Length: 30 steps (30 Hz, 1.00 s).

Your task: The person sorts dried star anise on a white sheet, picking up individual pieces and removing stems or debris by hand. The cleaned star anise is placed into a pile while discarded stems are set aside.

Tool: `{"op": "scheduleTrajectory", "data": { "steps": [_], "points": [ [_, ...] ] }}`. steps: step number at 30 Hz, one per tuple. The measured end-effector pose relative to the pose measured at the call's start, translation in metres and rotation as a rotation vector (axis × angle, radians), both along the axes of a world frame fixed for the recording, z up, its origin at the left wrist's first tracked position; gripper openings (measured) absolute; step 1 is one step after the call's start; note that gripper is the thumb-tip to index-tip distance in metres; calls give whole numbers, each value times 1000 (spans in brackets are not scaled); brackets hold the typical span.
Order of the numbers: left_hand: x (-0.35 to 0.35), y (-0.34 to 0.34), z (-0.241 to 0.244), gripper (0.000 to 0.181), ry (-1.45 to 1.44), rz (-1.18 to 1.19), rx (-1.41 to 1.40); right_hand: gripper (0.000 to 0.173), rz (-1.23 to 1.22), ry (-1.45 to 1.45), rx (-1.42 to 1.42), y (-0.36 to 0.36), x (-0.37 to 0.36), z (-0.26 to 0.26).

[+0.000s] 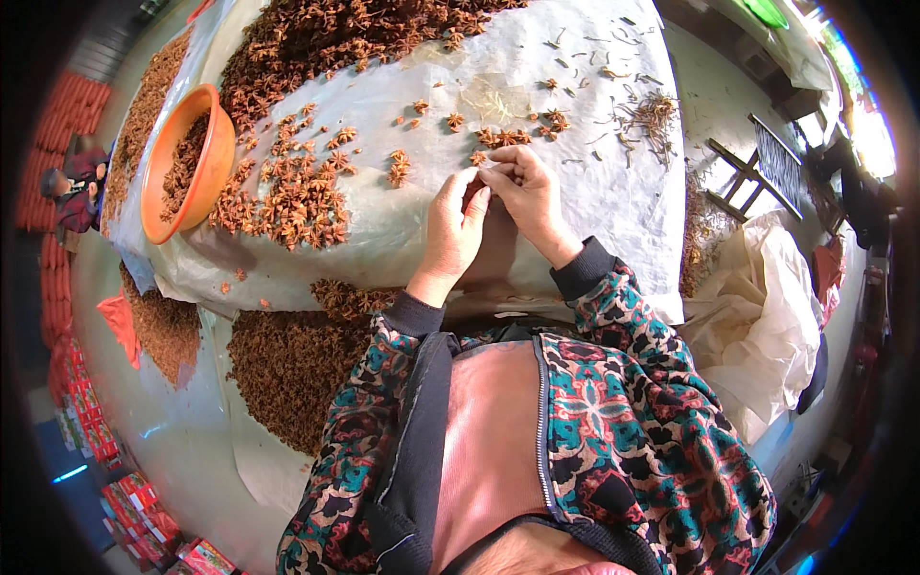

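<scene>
My left hand (456, 226) and my right hand (530, 192) meet fingertip to fingertip above a sheet-covered table (402, 248). Between the thumb and fingers of my left hand shows a dark brown bit, seemingly star anise (471, 192), mostly hidden. The thumb and forefinger of my right hand are pinched against it; whatever they grip is too small to make out. Just beyond the fingertips lies a loose star anise (478, 158), with a short row of star anise pods (503, 136) behind it. To the left spreads a cluster of star anise (305, 205).
An orange plastic basin (223, 154) holding brown pieces tilts at the left. A large star anise heap (345, 36) covers the far side. Thin stems (652, 118) lie at right. Below the table are another heap (287, 366) and a white sack (762, 316). A person (75, 183) sits far left.
</scene>
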<state>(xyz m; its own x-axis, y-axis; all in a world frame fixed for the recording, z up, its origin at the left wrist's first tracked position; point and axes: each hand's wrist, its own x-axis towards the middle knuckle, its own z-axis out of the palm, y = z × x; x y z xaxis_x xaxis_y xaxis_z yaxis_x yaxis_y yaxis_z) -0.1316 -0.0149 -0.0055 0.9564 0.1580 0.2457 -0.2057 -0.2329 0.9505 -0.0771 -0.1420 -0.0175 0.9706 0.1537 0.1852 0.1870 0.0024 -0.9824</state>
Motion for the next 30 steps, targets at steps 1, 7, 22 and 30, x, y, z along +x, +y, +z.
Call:
{"op": "scheduleTrajectory", "data": {
  "steps": [1,7,22,30],
  "points": [
    [-1,-4,3,19,117,-45,-98,14,-50,-15,-105,-8,-4,8],
    [26,59,-6,8,-49,306,268,12,-156,-693,-625,-79,-1,36],
    [60,62,0,27,-206,144,846,30,14,-661,-896,-85,44,16],
    [88,37,0,22,-196,-76,1128,22,35,-453,-599,-92,24,20]
  ]
}}
